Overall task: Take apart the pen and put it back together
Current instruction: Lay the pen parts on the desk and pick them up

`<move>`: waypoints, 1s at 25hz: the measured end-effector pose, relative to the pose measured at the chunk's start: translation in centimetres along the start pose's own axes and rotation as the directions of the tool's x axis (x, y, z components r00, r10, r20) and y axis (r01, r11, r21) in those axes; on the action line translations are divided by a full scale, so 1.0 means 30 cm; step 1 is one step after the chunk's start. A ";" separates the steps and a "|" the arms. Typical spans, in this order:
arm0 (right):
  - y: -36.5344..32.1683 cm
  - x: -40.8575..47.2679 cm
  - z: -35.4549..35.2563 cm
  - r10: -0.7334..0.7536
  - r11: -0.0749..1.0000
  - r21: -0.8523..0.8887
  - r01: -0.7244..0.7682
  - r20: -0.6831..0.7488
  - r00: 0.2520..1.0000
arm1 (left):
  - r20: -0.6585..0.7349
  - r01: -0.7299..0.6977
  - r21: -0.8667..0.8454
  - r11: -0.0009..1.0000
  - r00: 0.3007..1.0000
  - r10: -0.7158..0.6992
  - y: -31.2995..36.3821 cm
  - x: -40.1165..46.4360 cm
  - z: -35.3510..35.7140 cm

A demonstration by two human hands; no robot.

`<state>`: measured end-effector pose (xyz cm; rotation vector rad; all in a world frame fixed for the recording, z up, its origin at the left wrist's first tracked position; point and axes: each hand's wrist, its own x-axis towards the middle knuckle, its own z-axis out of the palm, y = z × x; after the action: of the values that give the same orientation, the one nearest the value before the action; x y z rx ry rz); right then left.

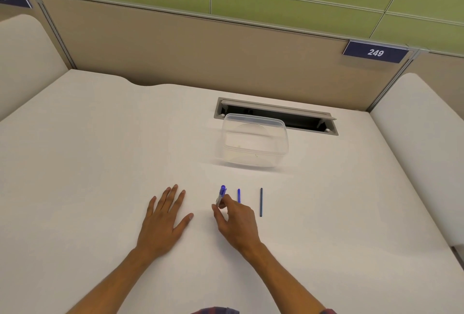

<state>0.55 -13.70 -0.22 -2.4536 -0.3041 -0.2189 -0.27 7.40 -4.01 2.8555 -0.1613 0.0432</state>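
The pen lies in pieces on the white desk (100,163). My right hand (236,223) pinches the lower end of the pen barrel (221,194), a clear tube with a blue clip cap that points away from me. Just right of it lies a short blue piece (238,195), partly hidden behind my fingers. Further right lies a thin dark blue refill (261,201), on its own and untouched. My left hand (164,220) rests flat on the desk to the left, fingers spread, holding nothing.
A clear plastic container (253,142) stands beyond the pen parts. Behind it a grey cable slot (276,115) is sunk into the desk. Beige partition walls enclose the desk at the back and sides, with a sign reading 249 (375,52).
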 end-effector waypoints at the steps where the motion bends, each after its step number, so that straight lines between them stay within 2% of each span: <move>1: -0.006 0.007 -0.014 -0.006 1.000 0.016 0.007 -0.055 0.998 | -0.003 0.000 -0.005 1.000 1.000 0.000 -0.001 0.001 -0.001; 8: -0.075 0.073 -0.086 -0.090 0.982 0.119 0.144 -0.369 0.925 | -0.001 0.005 -0.008 1.000 1.000 -0.005 -0.003 0.003 0.001; 10: -0.077 0.065 -0.070 -0.121 0.979 0.104 0.174 -0.389 0.913 | -0.002 0.005 -0.010 1.000 1.000 -0.005 -0.003 0.001 0.001; 11: -0.067 0.049 -0.052 -0.141 0.982 0.066 0.175 -0.351 0.926 | 0.000 0.003 -0.010 1.000 1.000 -0.003 -0.002 0.001 0.001; 13: -0.033 0.002 -0.005 -0.141 0.990 -0.018 0.140 -0.160 0.977 | 0.001 -0.001 -0.009 1.000 1.000 0.001 -0.002 0.001 0.000; 15: -0.004 -0.050 0.031 -0.061 0.998 -0.005 0.061 0.038 0.997 | 0.000 -0.003 -0.018 1.000 1.000 0.003 -0.001 0.001 -0.001; 16: 0.006 -0.063 0.040 -0.027 1.000 0.005 0.027 0.076 0.997 | -0.002 -0.002 -0.020 1.000 1.000 0.002 0.000 0.001 -0.001; 20: -0.007 -0.031 0.034 0.057 0.998 -0.035 -0.053 0.142 0.988 | -0.002 -0.002 -0.012 1.000 1.000 0.002 0.002 -0.001 -0.004; 25: -0.002 0.013 0.011 0.063 0.993 -0.106 -0.045 0.172 0.983 | 0.002 0.003 0.001 1.000 1.000 -0.003 0.000 -0.002 -0.001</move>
<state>0.92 -13.37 -0.36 -2.5842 -0.3077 0.0051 -0.33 7.43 -3.99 2.8568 -0.1582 0.0394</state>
